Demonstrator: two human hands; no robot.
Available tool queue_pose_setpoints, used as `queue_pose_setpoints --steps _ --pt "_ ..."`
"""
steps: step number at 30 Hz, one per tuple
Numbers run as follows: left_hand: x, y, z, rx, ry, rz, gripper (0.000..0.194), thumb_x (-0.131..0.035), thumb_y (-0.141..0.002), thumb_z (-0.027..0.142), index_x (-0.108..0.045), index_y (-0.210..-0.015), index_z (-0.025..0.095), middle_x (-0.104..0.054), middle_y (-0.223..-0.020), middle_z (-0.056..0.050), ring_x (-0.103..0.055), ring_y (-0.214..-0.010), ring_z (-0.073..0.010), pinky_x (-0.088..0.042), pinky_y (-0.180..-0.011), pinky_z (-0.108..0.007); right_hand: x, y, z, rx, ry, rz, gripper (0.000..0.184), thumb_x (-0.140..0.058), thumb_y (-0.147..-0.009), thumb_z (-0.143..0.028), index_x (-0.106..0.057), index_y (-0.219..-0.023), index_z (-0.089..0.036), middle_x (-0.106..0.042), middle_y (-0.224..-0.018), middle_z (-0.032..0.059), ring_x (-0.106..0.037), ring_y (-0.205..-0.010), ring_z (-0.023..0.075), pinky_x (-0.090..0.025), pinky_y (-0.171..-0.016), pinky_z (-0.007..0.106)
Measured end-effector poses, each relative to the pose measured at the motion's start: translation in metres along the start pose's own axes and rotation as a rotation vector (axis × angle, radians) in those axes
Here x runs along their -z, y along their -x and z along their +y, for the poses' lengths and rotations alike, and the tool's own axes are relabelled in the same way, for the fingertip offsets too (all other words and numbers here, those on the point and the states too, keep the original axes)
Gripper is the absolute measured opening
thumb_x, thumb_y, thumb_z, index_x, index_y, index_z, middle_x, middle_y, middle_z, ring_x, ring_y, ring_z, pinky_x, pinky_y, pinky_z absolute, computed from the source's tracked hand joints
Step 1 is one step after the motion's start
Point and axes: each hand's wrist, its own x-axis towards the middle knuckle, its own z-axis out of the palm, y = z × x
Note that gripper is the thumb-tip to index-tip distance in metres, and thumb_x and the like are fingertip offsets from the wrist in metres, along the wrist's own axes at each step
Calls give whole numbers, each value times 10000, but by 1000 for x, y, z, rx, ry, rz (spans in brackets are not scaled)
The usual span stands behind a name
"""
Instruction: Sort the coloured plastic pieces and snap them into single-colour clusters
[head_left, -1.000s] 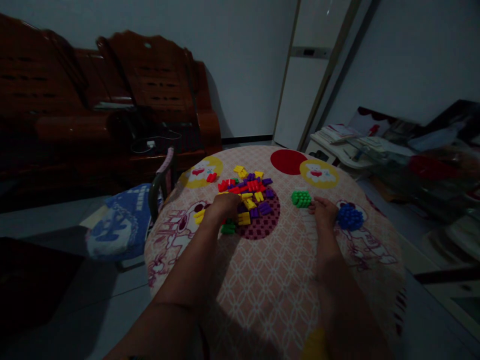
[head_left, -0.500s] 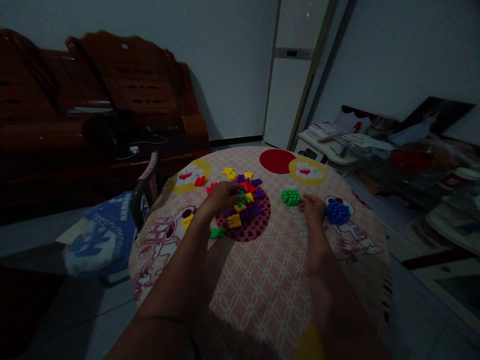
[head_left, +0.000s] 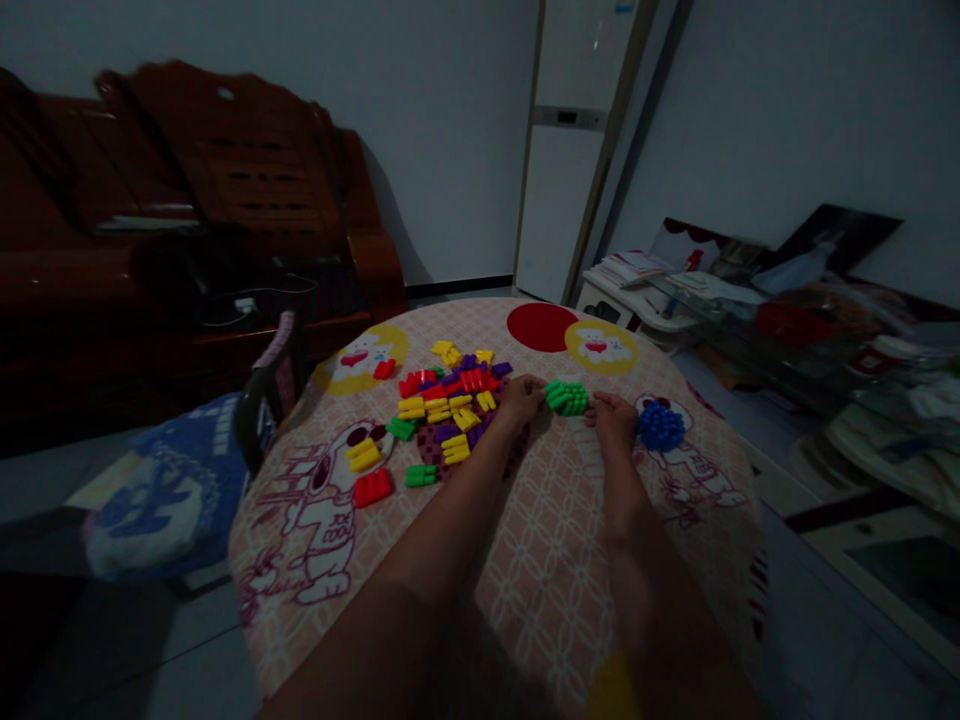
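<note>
A cluster of green plastic building blocks [head_left: 567, 397], joined in rows, is between my two hands over the table. My left hand [head_left: 523, 399] pinches at its left end; whether a separate green piece is in those fingers cannot be made out. At the right end, my right hand [head_left: 613, 416] has its fingers closed on the cluster. Just right of that hand sits a cluster of blue blocks [head_left: 661, 426]. Left of my left hand lies a loose pile of yellow blocks [head_left: 456, 449], red blocks [head_left: 480, 380] and purple ones, partly covered by my forearm.
The round table [head_left: 555, 560] wears a patterned cloth. A red block [head_left: 373, 487], a yellow block [head_left: 364, 455] and a green block [head_left: 421, 476] lie apart on its left side. A chair [head_left: 262, 385] stands at the left, a cluttered glass-topped table [head_left: 772, 330] at the right.
My left hand has moved right from the pile to the green cluster. The green cluster has turned slightly, with my right hand still beside it. The view has shifted slightly.
</note>
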Motion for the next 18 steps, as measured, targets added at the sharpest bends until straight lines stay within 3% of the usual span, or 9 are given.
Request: queue_pose_setpoints --steps 3,6,10,14,18 --pt "-4 -3 -6 -18 -176 58 140 -561 -837 62 -676 -878 130 -681 -699 -4 -619 -617 -114 -521 -669 -246 -1 -1 1 4 16 10 253 -614 -667 -124 -748 -882 -134 -626 -493 -39 -607 -444 123 -462 -395 173" --pt "-5 0 -5 -125 -438 98 148 -601 -813 57 -705 -899 116 -739 -884 -70 -673 -816 -159 -527 -798 -280 -1 -2 2 6 19 16 272 -613 -665 -139 -751 -899 -126 -626 -493 -35 -615 -455 132 -472 -404 183" --pt "-6 12 2 -199 -705 119 245 -576 -846 95 -725 -1039 114 -734 -1072 -134 -673 -1017 -218 -509 -906 -314 0 -2 3 19 39 -1 271 -632 -663 -169 -751 -903 -125 -630 -498 -30 -611 -446 135 -467 -398 186" --pt "-3 21 10 -180 -884 22 406 -550 -852 101 -659 -1242 109 -689 -1217 -160 -645 -1136 -241 -491 -953 -312 1 -2 6 33 33 -2 270 -634 -668 -182 -748 -906 -128 -645 -521 -22 -621 -457 133 -480 -408 184" --pt "1 26 14 -192 -918 -118 645 -724 -768 209 -541 -1378 111 -635 -1319 -162 -605 -1209 -255 -479 -991 -306 2 -3 9 36 42 -15 299 -620 -686 -185 -750 -947 -121 -646 -515 -21 -619 -449 132 -484 -411 185"
